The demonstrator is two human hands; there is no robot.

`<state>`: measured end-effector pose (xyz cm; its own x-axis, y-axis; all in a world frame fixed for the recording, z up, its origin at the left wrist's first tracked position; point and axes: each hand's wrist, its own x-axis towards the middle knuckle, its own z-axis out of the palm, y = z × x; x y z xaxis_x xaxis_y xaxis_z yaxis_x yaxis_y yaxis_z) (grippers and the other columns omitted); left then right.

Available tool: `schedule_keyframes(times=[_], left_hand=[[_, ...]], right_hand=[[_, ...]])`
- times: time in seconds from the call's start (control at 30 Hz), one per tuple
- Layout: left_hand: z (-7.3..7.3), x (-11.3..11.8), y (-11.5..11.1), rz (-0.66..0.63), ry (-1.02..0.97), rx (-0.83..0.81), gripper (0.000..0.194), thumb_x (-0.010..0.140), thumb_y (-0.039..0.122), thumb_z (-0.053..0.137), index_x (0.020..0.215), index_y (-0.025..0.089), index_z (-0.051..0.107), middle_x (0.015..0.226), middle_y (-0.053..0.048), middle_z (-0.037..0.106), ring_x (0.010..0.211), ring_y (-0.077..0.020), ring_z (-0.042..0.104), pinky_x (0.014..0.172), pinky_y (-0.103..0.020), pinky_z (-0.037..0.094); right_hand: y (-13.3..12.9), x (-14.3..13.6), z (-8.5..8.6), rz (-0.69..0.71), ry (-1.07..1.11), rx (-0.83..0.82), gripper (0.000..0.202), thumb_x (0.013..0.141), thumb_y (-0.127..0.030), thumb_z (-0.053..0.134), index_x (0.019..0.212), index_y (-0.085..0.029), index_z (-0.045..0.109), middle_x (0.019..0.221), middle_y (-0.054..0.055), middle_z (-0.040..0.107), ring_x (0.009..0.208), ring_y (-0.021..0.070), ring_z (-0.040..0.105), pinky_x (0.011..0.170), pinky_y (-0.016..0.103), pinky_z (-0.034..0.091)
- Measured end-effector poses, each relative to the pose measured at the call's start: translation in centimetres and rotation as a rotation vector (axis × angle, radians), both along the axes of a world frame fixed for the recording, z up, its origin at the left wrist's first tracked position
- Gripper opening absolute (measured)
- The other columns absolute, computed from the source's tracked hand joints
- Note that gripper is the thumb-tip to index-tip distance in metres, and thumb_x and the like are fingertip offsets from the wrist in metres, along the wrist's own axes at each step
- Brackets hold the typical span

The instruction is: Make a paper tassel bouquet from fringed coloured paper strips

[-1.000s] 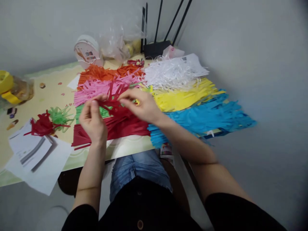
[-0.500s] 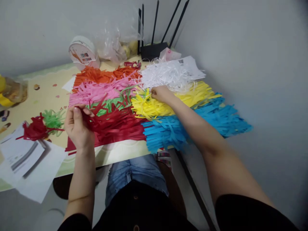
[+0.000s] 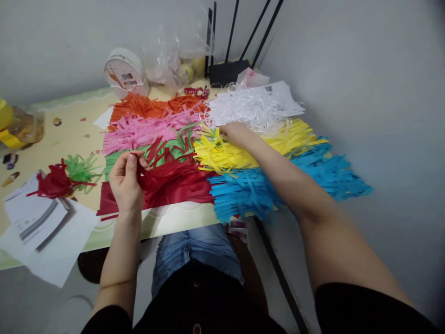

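Fringed paper strips lie in coloured bands across the table. My left hand (image 3: 127, 178) is closed, thumb and fingertips pinching red paper strips (image 3: 170, 183) at the left part of the red band. Over the yellow strips (image 3: 225, 153), just below the white strips (image 3: 243, 109), my right hand (image 3: 234, 132) is closed in a pinch. What its fingertips hold, if anything, is hidden. Green strips (image 3: 118, 158) show between the red band and the pink strips (image 3: 139, 132). Blue strips (image 3: 243, 190) lie under my right forearm.
Orange strips (image 3: 139, 106) lie farthest back on the left. Small red (image 3: 55, 181) and green (image 3: 81, 168) bunches sit by white papers (image 3: 69, 232) at left. Behind stand a round box (image 3: 123, 72), a plastic bag (image 3: 165, 65) and a black router (image 3: 227, 72) against the wall.
My left hand has shifted slightly right over the red strips, still pinching. My right hand stays at nearly the same spot over the yellow strips. The whole view has shifted a little.
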<state>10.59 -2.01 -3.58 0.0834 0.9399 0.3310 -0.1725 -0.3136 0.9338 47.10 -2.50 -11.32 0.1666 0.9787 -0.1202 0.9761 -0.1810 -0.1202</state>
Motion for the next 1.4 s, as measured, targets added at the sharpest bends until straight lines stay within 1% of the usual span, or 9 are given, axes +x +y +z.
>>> schedule_keyframes(times=[0.27, 0.43, 0.6, 0.77, 0.87, 0.97, 1.1, 1.23, 1.4], left_hand=[[0.0, -1.3, 0.0, -0.020, 0.010, 0.007, 0.032, 0.087, 0.052, 0.085, 0.087, 0.021, 0.080, 0.066, 0.002, 0.063, 0.062, -0.0083, 0.057, 0.067, -0.020, 0.052], [-0.8, -1.6, 0.4, -0.064, -0.040, 0.024, 0.035, 0.086, 0.054, 0.087, 0.090, 0.019, 0.083, 0.066, 0.002, 0.064, 0.060, -0.0071, 0.059, 0.066, -0.018, 0.053], [-1.4, -2.0, 0.6, -0.070, -0.033, 0.031, 0.035, 0.087, 0.054, 0.087, 0.091, 0.019, 0.084, 0.067, 0.001, 0.067, 0.060, -0.0075, 0.061, 0.065, -0.019, 0.053], [-1.5, -2.7, 0.8, -0.051, -0.038, 0.037, 0.035, 0.084, 0.055, 0.089, 0.089, 0.021, 0.085, 0.066, 0.002, 0.065, 0.060, -0.0071, 0.060, 0.062, -0.017, 0.051], [-1.5, -2.9, 0.9, -0.044, -0.052, 0.045, 0.034, 0.084, 0.054, 0.089, 0.089, 0.021, 0.085, 0.065, 0.002, 0.064, 0.058, -0.0062, 0.057, 0.062, -0.018, 0.052], [-1.6, -3.0, 1.0, -0.046, -0.048, 0.043, 0.034, 0.084, 0.053, 0.089, 0.090, 0.020, 0.085, 0.065, 0.003, 0.063, 0.057, -0.0063, 0.057, 0.064, -0.019, 0.053], [-1.8, -2.9, 1.1, -0.045, -0.029, 0.044, 0.038, 0.084, 0.055, 0.088, 0.090, 0.019, 0.084, 0.065, 0.003, 0.063, 0.057, -0.0071, 0.058, 0.062, -0.020, 0.052], [-1.7, -2.9, 0.9, -0.032, -0.020, 0.034, 0.040, 0.083, 0.056, 0.089, 0.091, 0.018, 0.083, 0.065, 0.002, 0.064, 0.059, -0.0080, 0.061, 0.062, -0.020, 0.053], [-1.4, -3.2, 0.8, 0.008, -0.012, 0.017, 0.044, 0.080, 0.057, 0.090, 0.089, 0.015, 0.081, 0.065, 0.002, 0.065, 0.056, -0.0076, 0.059, 0.061, -0.021, 0.053]], right_hand=[[-0.5, -0.4, 0.3, 0.050, -0.044, -0.053, 0.046, 0.096, -0.013, 0.053, 0.136, -0.008, 0.075, 0.130, 0.025, 0.077, 0.121, 0.0338, 0.073, 0.095, 0.034, 0.047], [-0.6, -0.8, 0.2, 0.045, -0.056, -0.077, 0.044, 0.093, -0.015, 0.058, 0.132, -0.006, 0.076, 0.130, 0.023, 0.078, 0.117, 0.0316, 0.074, 0.093, 0.031, 0.049], [-0.6, -0.8, 0.2, 0.005, -0.047, -0.070, 0.046, 0.093, -0.014, 0.055, 0.134, -0.012, 0.076, 0.127, 0.016, 0.080, 0.118, 0.0285, 0.075, 0.092, 0.029, 0.050], [-0.9, 0.3, 0.5, -0.070, -0.058, -0.082, 0.042, 0.097, -0.019, 0.053, 0.129, -0.009, 0.078, 0.127, 0.017, 0.080, 0.119, 0.0293, 0.075, 0.094, 0.031, 0.051], [-1.4, 1.1, 0.8, -0.065, -0.038, -0.121, 0.046, 0.093, -0.019, 0.059, 0.134, -0.010, 0.076, 0.126, 0.016, 0.081, 0.115, 0.0283, 0.076, 0.091, 0.030, 0.052], [-1.9, 1.6, 1.0, -0.032, -0.003, -0.165, 0.048, 0.088, -0.019, 0.065, 0.135, -0.014, 0.076, 0.119, 0.010, 0.083, 0.103, 0.0232, 0.078, 0.084, 0.026, 0.052], [-2.4, 1.4, 0.6, -0.035, -0.010, -0.168, 0.039, 0.088, -0.017, 0.063, 0.123, -0.015, 0.080, 0.118, 0.011, 0.083, 0.104, 0.0242, 0.077, 0.084, 0.027, 0.052], [-2.7, 1.4, 0.2, -0.055, -0.012, -0.138, 0.044, 0.088, -0.016, 0.061, 0.129, -0.013, 0.076, 0.116, 0.013, 0.083, 0.103, 0.0252, 0.077, 0.084, 0.029, 0.053], [-3.5, 3.5, 1.5, -0.098, 0.001, -0.109, 0.047, 0.088, -0.016, 0.059, 0.133, -0.013, 0.074, 0.116, 0.012, 0.083, 0.103, 0.0257, 0.077, 0.087, 0.030, 0.054]])
